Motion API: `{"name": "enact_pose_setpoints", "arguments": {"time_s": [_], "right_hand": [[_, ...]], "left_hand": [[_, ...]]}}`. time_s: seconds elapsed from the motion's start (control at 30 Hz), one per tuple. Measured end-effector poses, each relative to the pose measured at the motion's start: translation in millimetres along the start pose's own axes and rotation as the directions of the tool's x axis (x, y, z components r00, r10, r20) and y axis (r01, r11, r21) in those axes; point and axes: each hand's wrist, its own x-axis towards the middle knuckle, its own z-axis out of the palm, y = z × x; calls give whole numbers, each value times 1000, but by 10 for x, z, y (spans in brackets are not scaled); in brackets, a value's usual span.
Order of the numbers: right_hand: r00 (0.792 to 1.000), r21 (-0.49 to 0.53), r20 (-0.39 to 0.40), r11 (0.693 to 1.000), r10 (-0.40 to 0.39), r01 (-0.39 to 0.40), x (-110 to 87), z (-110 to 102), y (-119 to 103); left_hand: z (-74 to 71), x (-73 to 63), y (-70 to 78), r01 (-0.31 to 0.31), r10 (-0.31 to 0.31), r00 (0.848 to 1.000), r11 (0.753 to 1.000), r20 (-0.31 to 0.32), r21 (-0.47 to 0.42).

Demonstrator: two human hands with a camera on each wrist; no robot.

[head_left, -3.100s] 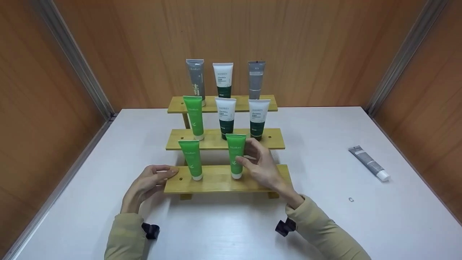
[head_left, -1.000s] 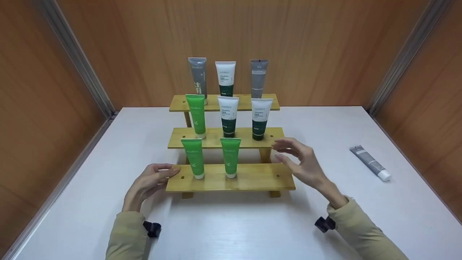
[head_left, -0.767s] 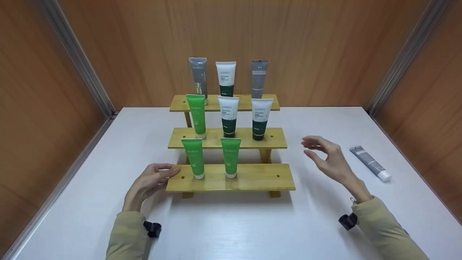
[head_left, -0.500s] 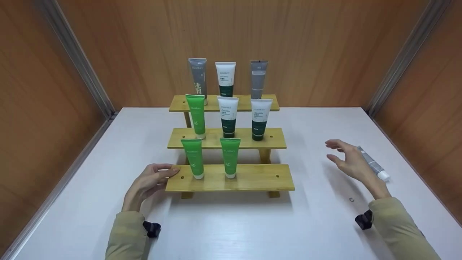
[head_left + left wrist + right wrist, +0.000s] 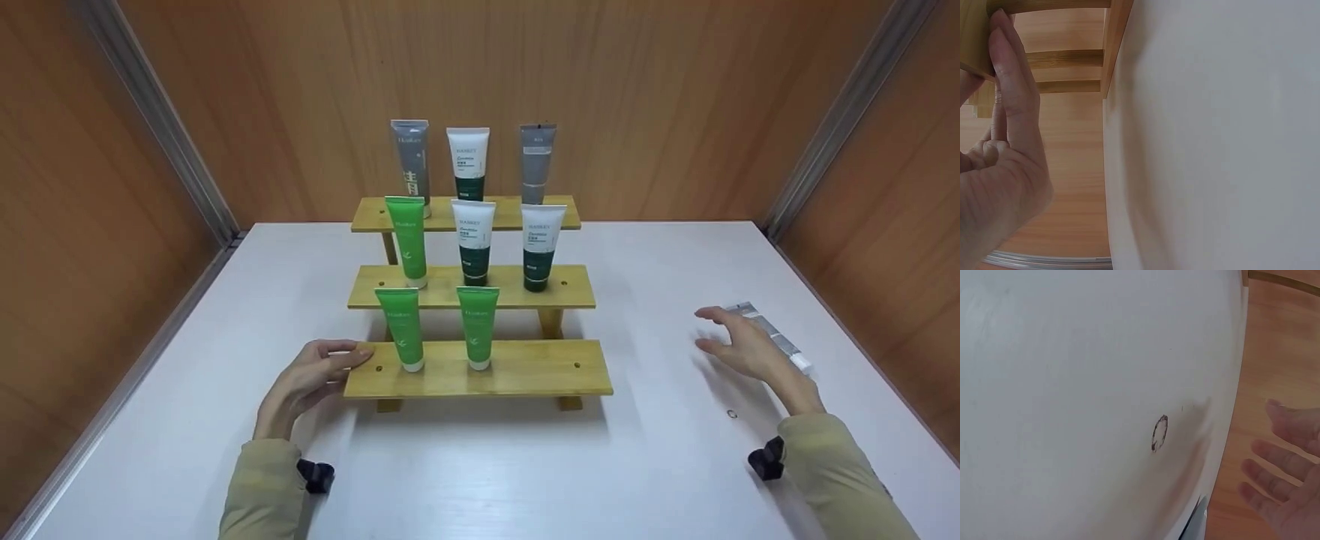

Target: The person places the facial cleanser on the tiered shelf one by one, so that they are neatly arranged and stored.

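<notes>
My left hand [image 5: 307, 379] pinches the left end of the bottom shelf of a three-tier wooden display stand [image 5: 536, 367], thumb on top and fingers beneath. In the left wrist view the left hand [image 5: 1016, 129] has its fingers against the board. My right hand [image 5: 754, 354] hovers, fingers spread and holding nothing, over a grey squeeze tube [image 5: 777, 337] with a white cap, lying on the table at right and partly covered by the hand. Two green tubes, a left one [image 5: 402, 322] and a right one [image 5: 478, 322], stand cap-down on the bottom shelf.
The middle shelf carries a green tube [image 5: 409, 240] and two white-and-dark-green tubes [image 5: 541, 236]. On top stand a white-and-dark-green tube [image 5: 468, 157] and two grey tubes [image 5: 537, 161]. A small ring-shaped mark [image 5: 732, 414] shows on the table. Wooden panels [image 5: 480, 90] enclose the back and sides.
My right hand has let go of the right green tube, which stands slightly further left on the bottom shelf, and has moved right to above the lying grey tube. My left hand keeps its place.
</notes>
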Motion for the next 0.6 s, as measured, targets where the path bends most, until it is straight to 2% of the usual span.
{"name": "enact_pose_setpoints", "arguments": {"time_s": [0.23, 0.6], "right_hand": [[1000, 20, 14, 1000, -14, 14, -15, 40, 17], [997, 48, 65, 998, 38, -41, -11, 113, -21]], "left_hand": [[-6, 1, 8, -10, 10, 1000, 1000, 12, -6], [3, 9, -8, 3, -3, 1000, 1000, -9, 25]]}}
